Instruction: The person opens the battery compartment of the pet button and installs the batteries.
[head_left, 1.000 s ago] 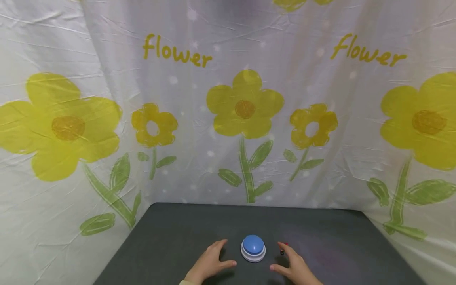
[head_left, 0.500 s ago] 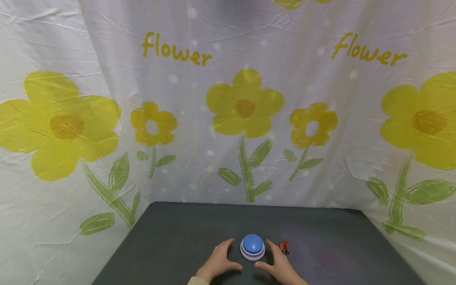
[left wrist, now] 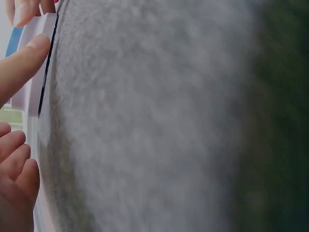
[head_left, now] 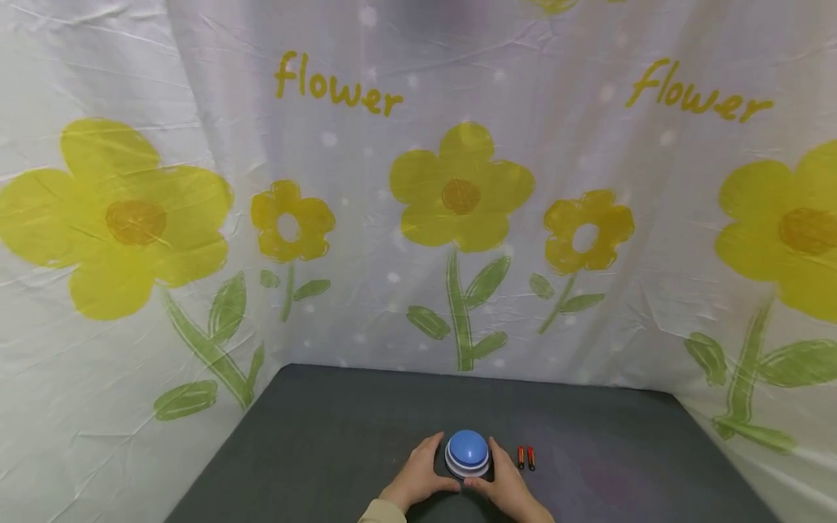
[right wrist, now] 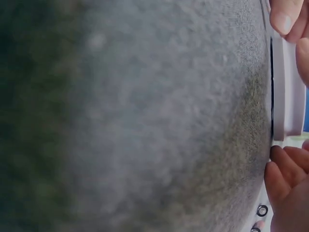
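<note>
A push button with a blue dome and a white round base stands on the dark table. My left hand curves round its left side, the thumb at the front of the base. From the right, my right hand curves round it in the same way, its thumb also near the front. In the left wrist view, the left thumb lies against the white base. The right wrist view has the right fingers close beside the base; whether they touch it I cannot tell.
Two red and black batteries lie side by side on the table, just right of the right hand. Behind the table hangs a white curtain printed with yellow flowers.
Both hands have moved inward from either side until they are round the push button. The batteries, partly hidden behind the right hand earlier, now show fully. The view has shifted slightly.
</note>
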Motion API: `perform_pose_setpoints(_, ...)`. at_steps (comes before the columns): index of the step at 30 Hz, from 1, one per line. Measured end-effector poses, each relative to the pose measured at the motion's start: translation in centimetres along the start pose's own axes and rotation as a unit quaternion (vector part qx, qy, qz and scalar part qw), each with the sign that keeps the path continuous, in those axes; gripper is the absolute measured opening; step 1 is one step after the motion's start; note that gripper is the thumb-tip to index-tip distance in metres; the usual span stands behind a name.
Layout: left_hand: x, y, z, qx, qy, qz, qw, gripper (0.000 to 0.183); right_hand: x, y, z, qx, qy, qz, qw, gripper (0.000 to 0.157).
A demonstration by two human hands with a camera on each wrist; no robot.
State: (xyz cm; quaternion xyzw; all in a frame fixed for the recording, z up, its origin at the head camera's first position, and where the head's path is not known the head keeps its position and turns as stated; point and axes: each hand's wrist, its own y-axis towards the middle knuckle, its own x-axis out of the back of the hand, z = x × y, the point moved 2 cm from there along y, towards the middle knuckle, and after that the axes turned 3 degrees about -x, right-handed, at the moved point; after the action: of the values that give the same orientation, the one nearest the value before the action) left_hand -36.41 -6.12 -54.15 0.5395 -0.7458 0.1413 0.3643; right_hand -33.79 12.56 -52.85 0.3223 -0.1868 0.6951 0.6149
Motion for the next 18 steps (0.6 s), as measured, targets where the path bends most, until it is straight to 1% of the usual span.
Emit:
perform_pose_setpoints(3,-0.13,0.35,-0.06,0.008,-0.011,0.000,0.9999,0.093,0.10,0.24,0.16,0.010,-0.011,-0.008,1.000,0.092)
perform_pose_setpoints(9,-0.24,0.57,-0.11,0.032,-0.033,-0.007,0.9989,0.091,0.06,0.66,0.50,0.015,-0.029,-0.016,0.999,0.076)
perform_pose_setpoints(13,-0.36,0.56,-0.28,0.037,-0.037,-0.011,0.9986,0.082,-0.03,0.77,0.40,-0.001,-0.031,-0.019,0.999,0.068)
perform_pose_setpoints(16,-0.62,0.62,-0.46,0.032,-0.031,-0.009,0.9990,0.073,-0.04,0.77,0.18,-0.016,-0.036,-0.025,0.999,0.065)
perform_pose_setpoints(18,-0.84,0.68,-0.49,0.029,-0.024,-0.009,0.9993,0.069,-0.09,0.75,-0.03,-0.018,-0.040,-0.030,0.999,0.065)
